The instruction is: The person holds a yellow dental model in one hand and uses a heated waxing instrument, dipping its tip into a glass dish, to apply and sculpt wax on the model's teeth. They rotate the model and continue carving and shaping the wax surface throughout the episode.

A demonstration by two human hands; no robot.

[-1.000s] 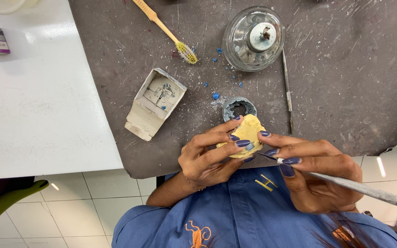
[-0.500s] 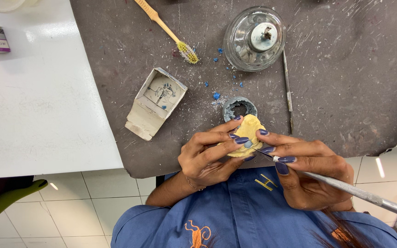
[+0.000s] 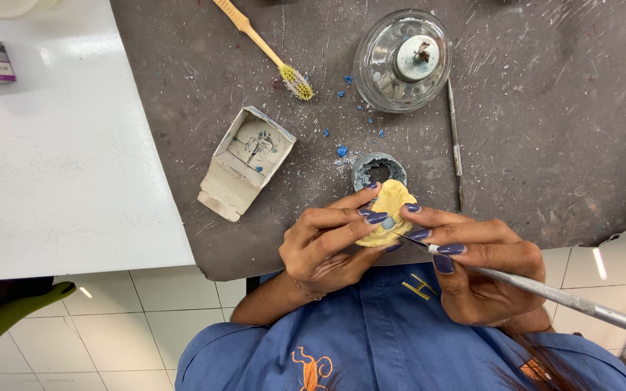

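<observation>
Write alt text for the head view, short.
A left hand holds a yellow cast while the right hand works it with a thin metal tool, above a grey mat with a toothbrush.

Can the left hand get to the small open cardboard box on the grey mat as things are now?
Probably yes, but not freely: the left hand grips the yellow cast. The cardboard box lies close on the grey mat, with bare mat between.

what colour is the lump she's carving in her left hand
Pale yellow. The lump sits in the left hand, with a small blue-grey bit on it; head view.
</observation>
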